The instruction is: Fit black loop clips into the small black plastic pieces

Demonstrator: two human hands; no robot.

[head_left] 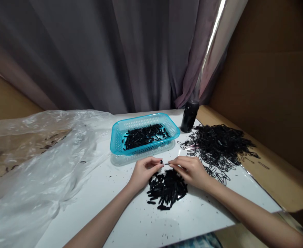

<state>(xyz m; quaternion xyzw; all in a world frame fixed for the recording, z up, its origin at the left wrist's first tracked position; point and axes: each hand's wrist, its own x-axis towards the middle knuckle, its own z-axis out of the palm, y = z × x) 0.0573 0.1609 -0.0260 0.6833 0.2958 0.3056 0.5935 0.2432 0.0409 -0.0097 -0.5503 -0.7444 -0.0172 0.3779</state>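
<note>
My left hand (pixel 144 171) pinches a small black piece (pixel 161 161) between thumb and fingertips. Close on its right, my right hand (pixel 190 169) has its fingers closed on a thin dark piece (pixel 166 164) that points toward the left fingertips. Below and between both hands lies a pile of short black strips (pixel 167 188) on the white board. Beyond the hands, a blue basket (pixel 144 149) holds more black strips (pixel 146 135). Thin black loops (pixel 219 143) are heaped to the right of my right hand.
A dark bottle (pixel 190 116) stands behind the loops. Crumpled clear plastic (pixel 71 165) covers the left side, with a small loop (pixel 83 162) at its edge. Brown panels (pixel 272 103) flank the table, and a grey curtain (pixel 89 51) hangs behind. Black crumbs dot the white board (pixel 136 220).
</note>
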